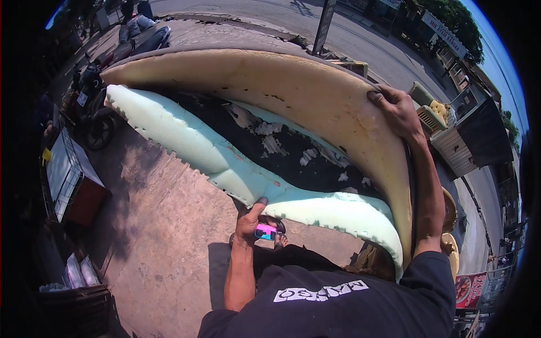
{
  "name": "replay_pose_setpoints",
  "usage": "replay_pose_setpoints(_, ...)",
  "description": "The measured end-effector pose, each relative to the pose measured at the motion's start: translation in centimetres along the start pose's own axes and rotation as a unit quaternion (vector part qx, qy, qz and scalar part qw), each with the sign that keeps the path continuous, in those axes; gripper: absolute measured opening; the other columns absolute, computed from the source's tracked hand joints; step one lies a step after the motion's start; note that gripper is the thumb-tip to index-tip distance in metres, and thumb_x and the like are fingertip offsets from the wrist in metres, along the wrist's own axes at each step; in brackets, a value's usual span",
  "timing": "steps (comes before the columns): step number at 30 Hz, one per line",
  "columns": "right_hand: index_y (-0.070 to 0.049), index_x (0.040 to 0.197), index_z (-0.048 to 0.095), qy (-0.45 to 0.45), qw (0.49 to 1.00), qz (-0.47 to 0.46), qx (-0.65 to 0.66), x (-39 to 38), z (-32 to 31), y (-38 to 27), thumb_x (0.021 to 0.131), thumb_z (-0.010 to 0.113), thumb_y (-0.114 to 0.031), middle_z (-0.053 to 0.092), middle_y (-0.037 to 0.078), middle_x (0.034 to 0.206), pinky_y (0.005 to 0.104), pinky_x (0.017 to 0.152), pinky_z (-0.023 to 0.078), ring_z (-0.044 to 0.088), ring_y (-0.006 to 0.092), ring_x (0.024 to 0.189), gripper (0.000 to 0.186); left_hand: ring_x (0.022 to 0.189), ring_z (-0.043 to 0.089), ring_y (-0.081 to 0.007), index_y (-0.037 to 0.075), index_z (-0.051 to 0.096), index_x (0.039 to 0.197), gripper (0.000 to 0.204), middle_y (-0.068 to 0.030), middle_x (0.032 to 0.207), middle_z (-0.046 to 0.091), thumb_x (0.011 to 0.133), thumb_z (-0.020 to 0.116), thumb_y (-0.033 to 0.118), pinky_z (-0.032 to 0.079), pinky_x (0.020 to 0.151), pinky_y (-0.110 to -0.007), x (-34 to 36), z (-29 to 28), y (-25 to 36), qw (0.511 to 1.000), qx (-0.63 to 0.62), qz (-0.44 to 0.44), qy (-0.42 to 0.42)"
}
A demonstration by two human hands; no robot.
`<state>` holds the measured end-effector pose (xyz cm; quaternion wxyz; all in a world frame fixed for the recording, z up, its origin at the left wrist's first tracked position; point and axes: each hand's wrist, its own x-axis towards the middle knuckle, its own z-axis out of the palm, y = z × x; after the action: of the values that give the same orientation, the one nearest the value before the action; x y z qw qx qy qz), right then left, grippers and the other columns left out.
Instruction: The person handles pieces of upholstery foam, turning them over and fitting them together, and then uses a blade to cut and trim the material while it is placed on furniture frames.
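One foam pad (pixel 332 96) between left hand (pixel 247 224), right hand (pixel 398 112), fingers apparently underneath

Two bare hands hold a large curved foam piece (pixel 253 73) above sunlit paved ground (pixel 163 208).
The left hand (pixel 247 224) has its grip on the near edge, thumb on top of the pale-green foam band (pixel 191 149); a pink-and-blue object (pixel 265 231) shows just beside it. The right hand (pixel 397 111) clasps the tan foam rim (pixel 338 93) at the far right, thumb on its face. Between band and rim lies black material (pixel 248 145) with ragged pale patches. A motorcycle (pixel 98 127) stands far left, a red-and-white box (pixel 76 177) left, and a road (pixel 253 22) runs along the far side.
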<state>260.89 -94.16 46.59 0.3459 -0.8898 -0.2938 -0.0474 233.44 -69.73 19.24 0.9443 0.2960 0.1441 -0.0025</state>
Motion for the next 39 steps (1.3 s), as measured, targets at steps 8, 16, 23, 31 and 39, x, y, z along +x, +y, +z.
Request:
replay_pose_setpoints(8, -0.007, 0.120, 0.070, -0.041, 0.983, -0.175, -0.034, -6.2, 8.1, -5.7, 0.094, 0.071, -0.020, 0.073, 0.022, 0.095, 0.0451, 0.072, 0.057, 0.072, 0.0397, 0.085, 0.030, 0.109, 0.069, -0.0258, -0.001, 0.061, 0.131, 0.036, -0.0130, 0.121, 0.069, 0.097, 0.061, 0.012, 0.056, 0.096, -0.040, -2.3, -1.5, 2.1, 0.992, -0.014, 0.118, 0.047)
replay_pose_setpoints(16, -0.009, 0.118, 0.068, -0.101, 0.981, -0.158, -0.054, -10.4, 18.2, -4.2, 0.094, 0.069, -0.019, 0.075, 0.017, 0.094, 0.0459, 0.066, 0.058, 0.073, 0.0368, 0.077, 0.026, 0.098, 0.072, -0.0257, -0.001, 0.062, 0.126, 0.039, -0.0126, 0.111, 0.071, 0.092, 0.067, 0.017, 0.060, 0.087, -0.039, -4.1, -4.8, 1.5, 0.983, 0.016, 0.061, 0.170)
replay_pose_setpoints(23, -0.012, 0.109, 0.063, -0.142, 0.979, -0.141, -0.026, -13.9, 23.4, -3.7, 0.095, 0.066, -0.025, 0.072, 0.014, 0.082, 0.0491, 0.059, 0.056, 0.071, 0.0362, 0.070, 0.020, 0.094, 0.071, -0.0259, 0.003, 0.063, 0.120, 0.036, -0.0115, 0.106, 0.071, 0.093, 0.066, 0.028, 0.059, 0.085, -0.040, -4.7, -5.7, 0.1, 0.972, -0.028, 0.072, 0.221)
replay_pose_setpoints(31, -0.011, 0.113, 0.071, -0.150, 0.982, -0.118, 0.008, -14.4, 23.7, -2.4, 0.098, 0.066, -0.033, 0.075, 0.016, 0.086, 0.0481, 0.063, 0.056, 0.072, 0.0364, 0.073, 0.027, 0.097, 0.071, -0.0253, 0.002, 0.064, 0.121, 0.036, -0.0122, 0.109, 0.071, 0.095, 0.063, 0.026, 0.059, 0.087, -0.040, -3.8, -4.0, 1.0, 0.982, -0.004, 0.057, 0.178)
replay_pose_setpoints(39, -0.011, 0.112, 0.073, -0.106, 0.985, -0.133, 0.021, -13.8, 22.9, -2.8, 0.093, 0.073, -0.028, 0.074, 0.016, 0.082, 0.0461, 0.062, 0.055, 0.072, 0.0361, 0.072, 0.026, 0.096, 0.070, -0.0226, 0.004, 0.064, 0.119, 0.035, -0.0107, 0.108, 0.070, 0.095, 0.065, 0.030, 0.059, 0.085, -0.038, -4.3, -3.3, 1.1, 0.978, -0.011, 0.079, 0.192)
